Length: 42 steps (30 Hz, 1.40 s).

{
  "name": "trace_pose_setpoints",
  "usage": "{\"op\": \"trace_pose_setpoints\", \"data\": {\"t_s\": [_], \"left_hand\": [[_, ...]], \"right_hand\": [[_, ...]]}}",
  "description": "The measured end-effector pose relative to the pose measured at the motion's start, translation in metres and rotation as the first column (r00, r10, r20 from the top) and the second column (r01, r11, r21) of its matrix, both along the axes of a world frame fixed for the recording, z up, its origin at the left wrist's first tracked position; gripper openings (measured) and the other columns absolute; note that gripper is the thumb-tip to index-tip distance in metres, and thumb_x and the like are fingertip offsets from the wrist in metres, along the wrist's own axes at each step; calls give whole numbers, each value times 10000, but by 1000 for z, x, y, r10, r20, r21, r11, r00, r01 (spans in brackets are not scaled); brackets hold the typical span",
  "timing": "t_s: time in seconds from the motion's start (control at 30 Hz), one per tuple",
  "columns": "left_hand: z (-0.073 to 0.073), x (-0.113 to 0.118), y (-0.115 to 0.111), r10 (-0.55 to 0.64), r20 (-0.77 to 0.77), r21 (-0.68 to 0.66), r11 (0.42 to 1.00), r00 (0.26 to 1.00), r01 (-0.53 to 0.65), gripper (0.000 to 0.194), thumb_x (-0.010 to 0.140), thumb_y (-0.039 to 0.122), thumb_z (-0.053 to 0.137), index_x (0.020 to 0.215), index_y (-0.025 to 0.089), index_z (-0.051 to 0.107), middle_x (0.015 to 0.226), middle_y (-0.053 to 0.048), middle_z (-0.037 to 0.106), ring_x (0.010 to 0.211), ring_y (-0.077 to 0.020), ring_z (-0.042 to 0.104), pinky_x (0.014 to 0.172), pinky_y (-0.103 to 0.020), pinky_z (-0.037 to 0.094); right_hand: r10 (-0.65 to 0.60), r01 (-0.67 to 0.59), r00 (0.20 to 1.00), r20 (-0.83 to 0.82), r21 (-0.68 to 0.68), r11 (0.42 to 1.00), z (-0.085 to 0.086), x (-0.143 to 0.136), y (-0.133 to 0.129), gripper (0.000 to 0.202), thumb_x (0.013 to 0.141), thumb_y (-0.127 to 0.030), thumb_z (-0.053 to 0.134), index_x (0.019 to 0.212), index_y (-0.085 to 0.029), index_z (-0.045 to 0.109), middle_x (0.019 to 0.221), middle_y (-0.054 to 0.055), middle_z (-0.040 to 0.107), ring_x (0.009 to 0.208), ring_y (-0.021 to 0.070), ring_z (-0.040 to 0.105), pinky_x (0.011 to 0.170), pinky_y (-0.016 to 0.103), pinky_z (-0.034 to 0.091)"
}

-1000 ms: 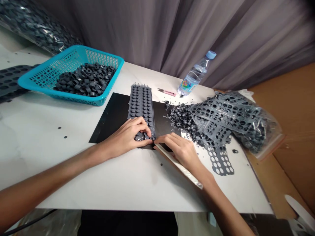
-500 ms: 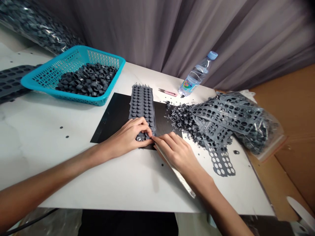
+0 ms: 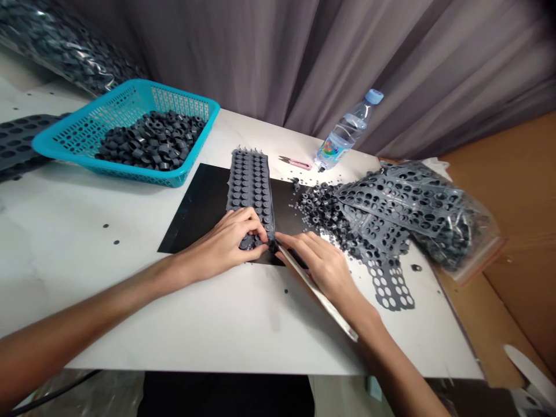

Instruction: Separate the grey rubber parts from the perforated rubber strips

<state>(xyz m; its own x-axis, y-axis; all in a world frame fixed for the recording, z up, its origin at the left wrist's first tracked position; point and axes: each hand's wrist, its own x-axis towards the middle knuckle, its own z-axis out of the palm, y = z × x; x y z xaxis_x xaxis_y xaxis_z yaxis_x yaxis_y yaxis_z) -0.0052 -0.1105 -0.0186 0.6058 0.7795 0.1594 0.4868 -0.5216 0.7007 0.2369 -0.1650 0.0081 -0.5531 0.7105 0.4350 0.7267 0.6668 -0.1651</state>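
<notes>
A grey moulded rubber sheet (image 3: 251, 176) with rows of round studs lies lengthwise on a black mat (image 3: 186, 211). My left hand (image 3: 223, 237) is closed on its near end, thumb and fingers curled around the studs by the right corner. My right hand (image 3: 324, 263) grips a long, slim, pale tool (image 3: 324, 298) that slants down toward that same corner. The tool's tip is dark and partly hidden at the sheet's edge, so its exact kind cannot be told.
Left stands a blue basket (image 3: 117, 171) of black rubber rings (image 3: 160, 142). Pink thread snips (image 3: 295, 163) and a water bottle (image 3: 347, 133) are behind. Right lie loose rings (image 3: 324, 202), punched sheets (image 3: 391, 200) and a plastic bag (image 3: 473, 243). A full bag (image 3: 73, 49) sits back left.
My right hand has shifted slightly right, away from my left fingertips, and the pale tool has swung right with it. My left hand stays in place on the sheet.
</notes>
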Motion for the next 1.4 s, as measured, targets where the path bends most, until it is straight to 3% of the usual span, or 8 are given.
{"op": "trace_pose_setpoints", "data": {"t_s": [0.2, 0.77, 1.1, 1.4], "left_hand": [[-3, -1, -1, -10, 8, 10, 1000, 1000, 10, 107, 997, 335, 666, 1047, 240, 678, 1077, -9, 602, 1102, -224, 590, 1017, -371, 411], [1, 1, -2, -7, 6, -20, 1000, 1000, 7, 94, 1007, 330, 643, 1030, 244, 673, 1088, -10, 601, 1118, -227, 586, 1045, -382, 401], [0, 1, -2, 3, 10, -14, 1000, 1000, -3, 90, 998, 328, 646, 1010, 243, 672, 1077, -10, 597, 1074, -219, 589, 1009, -374, 429], [0, 1, -2, -2, 16, -34, 999, 1000, 2, 90, 984, 322, 647, 1013, 241, 675, 1086, -21, 612, 1076, -238, 592, 1008, -401, 434]], "right_hand": [[59, -63, 997, -48, -89, 994, 3, 2, 1, 216, 1101, -342, 591, 1032, -178, 713, 920, 36, 787, 793, 160, 696, 722, 270, 500], [51, -52, 999, -12, -51, 997, 3, -3, 0, 186, 1106, -297, 586, 1034, -176, 708, 933, 17, 788, 792, 135, 698, 690, 247, 472], [15, -17, 994, 110, 20, 1000, -1, -7, -1, 246, 1142, -264, 489, 1258, -151, 674, 1023, 63, 784, 897, 181, 680, 712, 294, 499], [0, -30, 957, 291, 100, 995, -8, -10, -4, 267, 1133, -210, 468, 1332, -127, 625, 1061, 102, 762, 937, 236, 663, 810, 372, 514]]}}
